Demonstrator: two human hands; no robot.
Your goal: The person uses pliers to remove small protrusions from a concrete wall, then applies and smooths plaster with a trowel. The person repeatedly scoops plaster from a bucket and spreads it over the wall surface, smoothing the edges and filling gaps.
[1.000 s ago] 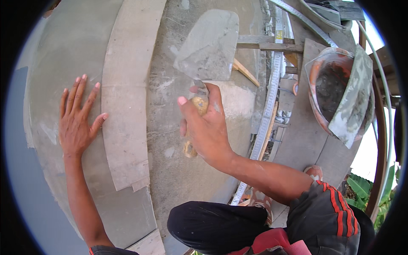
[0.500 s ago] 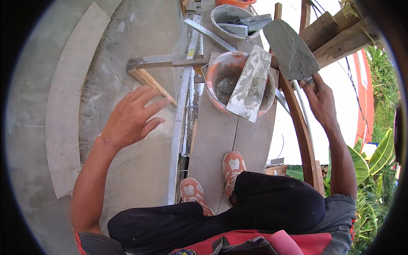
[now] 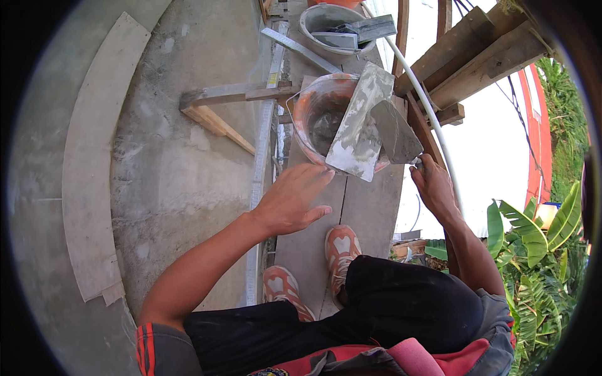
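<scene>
My right hand [image 3: 436, 187] is closed round the handle of a pointed brick trowel [image 3: 396, 133], whose grey, mortar-coated blade overlaps the right side of a rectangular plate. That flat plate [image 3: 357, 141], smeared with wet and whitish mortar, lies slanted across an orange bucket [image 3: 301, 125]. Grey residue coats the bucket's inside, and its wire handle hangs at the left. My left hand [image 3: 290, 199] is open, its fingers stretched toward the plate's lower left corner and the thumb apart. Whether a fingertip touches the plate I cannot tell.
Beyond stands a second bucket [image 3: 307, 28] holding flat tools. The plank walkway [image 3: 376, 200] carries my feet. A wooden brace [image 3: 229, 95] and a long pale straightedge [image 3: 260, 169] lie on the left by the concrete surface [image 3: 182, 188]. Timber beams [image 3: 483, 62] and a pale pipe [image 3: 433, 116] stand right.
My right hand has lowered the trowel leftward from beside the beams to the plate on the bucket. My left hand has moved right from over the concrete to near the plate.
</scene>
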